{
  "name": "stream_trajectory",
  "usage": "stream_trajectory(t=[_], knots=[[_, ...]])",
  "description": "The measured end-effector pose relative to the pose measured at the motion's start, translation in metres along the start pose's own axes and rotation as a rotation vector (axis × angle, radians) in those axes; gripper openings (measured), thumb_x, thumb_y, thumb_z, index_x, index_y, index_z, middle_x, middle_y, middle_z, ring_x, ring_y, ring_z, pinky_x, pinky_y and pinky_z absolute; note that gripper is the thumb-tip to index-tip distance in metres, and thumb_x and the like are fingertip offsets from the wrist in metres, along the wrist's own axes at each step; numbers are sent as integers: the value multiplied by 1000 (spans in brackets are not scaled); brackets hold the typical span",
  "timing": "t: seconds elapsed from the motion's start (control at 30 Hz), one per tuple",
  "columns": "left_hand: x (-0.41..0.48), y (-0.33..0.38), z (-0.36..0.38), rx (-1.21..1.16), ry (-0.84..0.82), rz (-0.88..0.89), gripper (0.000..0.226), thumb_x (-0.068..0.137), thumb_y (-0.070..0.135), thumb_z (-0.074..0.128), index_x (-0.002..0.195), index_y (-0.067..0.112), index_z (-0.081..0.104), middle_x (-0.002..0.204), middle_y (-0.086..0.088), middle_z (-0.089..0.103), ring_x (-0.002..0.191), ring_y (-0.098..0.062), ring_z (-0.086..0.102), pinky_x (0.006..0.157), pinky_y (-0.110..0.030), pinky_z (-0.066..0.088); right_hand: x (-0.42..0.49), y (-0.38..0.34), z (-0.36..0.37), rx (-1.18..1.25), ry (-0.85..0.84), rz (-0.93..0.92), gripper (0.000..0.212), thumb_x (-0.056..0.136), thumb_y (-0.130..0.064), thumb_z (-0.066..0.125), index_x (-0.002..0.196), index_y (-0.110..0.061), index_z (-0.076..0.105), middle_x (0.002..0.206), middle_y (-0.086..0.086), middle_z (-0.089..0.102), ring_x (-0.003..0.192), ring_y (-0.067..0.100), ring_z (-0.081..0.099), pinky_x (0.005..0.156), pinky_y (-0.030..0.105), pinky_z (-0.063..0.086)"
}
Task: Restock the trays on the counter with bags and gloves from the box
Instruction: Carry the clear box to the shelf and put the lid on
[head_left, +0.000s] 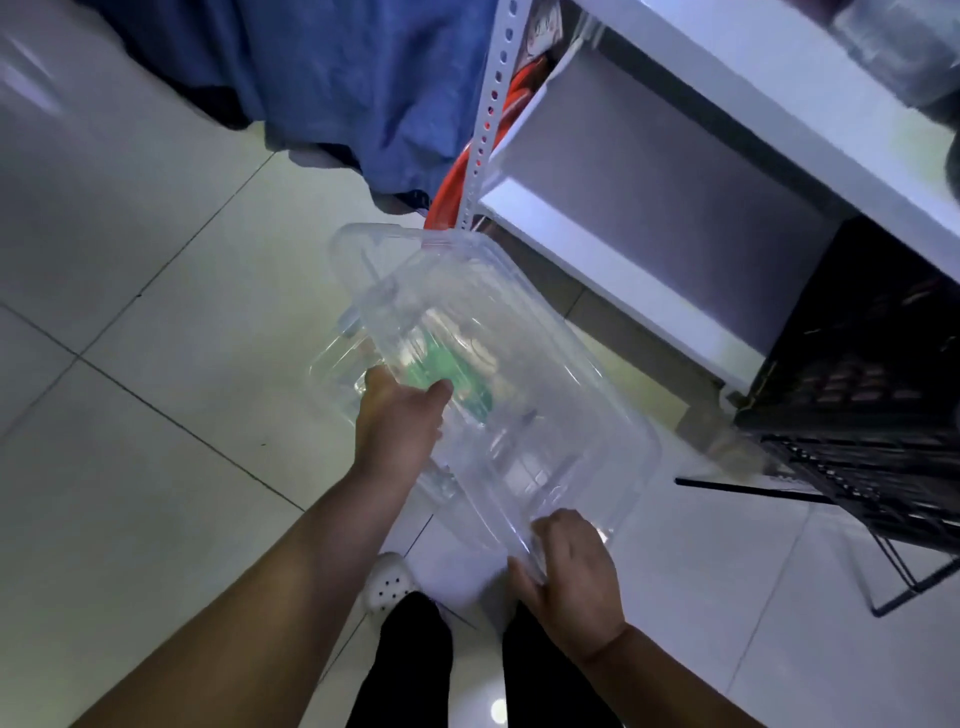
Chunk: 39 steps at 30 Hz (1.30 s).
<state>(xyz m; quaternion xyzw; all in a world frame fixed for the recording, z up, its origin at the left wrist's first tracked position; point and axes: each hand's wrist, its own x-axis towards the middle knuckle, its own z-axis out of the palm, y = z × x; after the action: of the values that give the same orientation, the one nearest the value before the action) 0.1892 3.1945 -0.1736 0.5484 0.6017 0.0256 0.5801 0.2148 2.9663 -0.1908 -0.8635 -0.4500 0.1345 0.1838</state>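
Both hands held clear box (524, 332) over tile floor (156, 395): L hand (402, 423) gripped its side, R hand (571, 571) gripped near corner; sth green (441, 376) inside.

- A clear plastic box (519, 374) fills the middle of the view, tilted and held above the pale tiled floor (156, 364).
- The left hand (400, 421) grips its side at 7 o'clock, and the right hand (571, 571) grips its near corner at 5 o'clock.
- Something green (441, 374) shows blurred through the plastic, beside the left thumb.
- A white shelf unit (649, 182) stands at 1 o'clock, with a perforated post (491, 104) and an orange hose (452, 192) along its left edge.
- Blue cloth (337, 67) hangs at 11 o'clock.
- A black wire rack (872, 467) sits at 3 o'clock.
- A white shoe (387, 582) and black trousers (410, 665) show at 6 o'clock.
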Motion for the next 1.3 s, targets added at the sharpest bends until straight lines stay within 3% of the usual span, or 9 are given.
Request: stream_trajectory(t=[0.07, 0.17, 0.3, 0.5, 0.83, 0.93, 1.07, 1.13, 1.3], knots=[[9, -22, -2, 62, 66, -61, 49, 77, 28, 66, 112, 7, 38, 97, -19, 64, 62, -25, 65, 56, -29, 50, 2, 13, 17, -67, -44, -70, 25, 78, -35, 53, 86, -11, 54, 73, 10, 57, 68, 27, 50, 66, 29, 34], [32, -58, 5, -28, 83, -176, 37, 83, 23, 62, 101, 9, 33, 91, -18, 55, 74, -28, 56, 77, -41, 54, 7, 34, 47, -153, -89, -155, 25, 76, -31, 67, 84, -9, 58, 74, 10, 59, 68, 27, 53, 67, 30, 41], [55, -112, 20, -85, 93, -220, 34, 84, 15, 61, 105, 3, 38, 86, -16, 54, 71, -27, 58, 79, -40, 55, 3, 58, 93, -197, -208, -154, 48, 49, -32, 90, 81, -9, 63, 74, 7, 63, 63, 25, 60, 59, 29, 53], [77, -184, 40, -9, 189, -281, 44, 81, 17, 63, 116, -6, 49, 112, -30, 58, 91, -41, 65, 86, -50, 54, -14, 74, 154, -189, -274, -164, 50, 45, -35, 91, 79, -10, 64, 72, 5, 63, 61, 22, 58, 57, 29, 52], [90, -220, 50, 186, 309, -234, 37, 83, 26, 61, 104, -3, 54, 105, -23, 64, 96, -38, 62, 90, -47, 50, -29, 88, 187, 2, -251, -134, 48, 48, -19, 92, 85, -1, 66, 75, 14, 66, 64, 30, 63, 59, 36, 57], [94, -219, 54, 42, 283, -344, 38, 86, 24, 58, 110, -5, 52, 107, -21, 62, 98, -35, 61, 89, -43, 51, -30, 93, 186, 32, -233, -168, 42, 56, -16, 89, 88, 0, 66, 78, 15, 66, 68, 32, 63, 63, 36, 55], [93, -219, 60, -185, 167, -453, 26, 93, 22, 47, 111, 4, 53, 97, -13, 58, 80, -21, 56, 66, -28, 49, -24, 113, 177, -43, -50, 39, 27, 74, -18, 73, 97, -7, 65, 94, 14, 65, 90, 30, 55, 80, 38, 39], [89, -220, 65, -204, 152, -463, 17, 94, 23, 44, 92, 8, 53, 81, -6, 56, 72, -20, 56, 62, -24, 46, -23, 129, 170, -56, 56, 244, 33, 76, -15, 72, 106, -6, 62, 106, 17, 62, 98, 30, 47, 83, 40, 35], [64, -226, 99, -291, 111, -516, 28, 96, 22, 42, 69, 17, 44, 72, -3, 52, 70, -20, 56, 80, -31, 52, -18, 157, 152, -99, 56, 506, 44, 79, -3, 68, 120, 4, 53, 121, 28, 52, 105, 44, 48, 88, 50, 41]])
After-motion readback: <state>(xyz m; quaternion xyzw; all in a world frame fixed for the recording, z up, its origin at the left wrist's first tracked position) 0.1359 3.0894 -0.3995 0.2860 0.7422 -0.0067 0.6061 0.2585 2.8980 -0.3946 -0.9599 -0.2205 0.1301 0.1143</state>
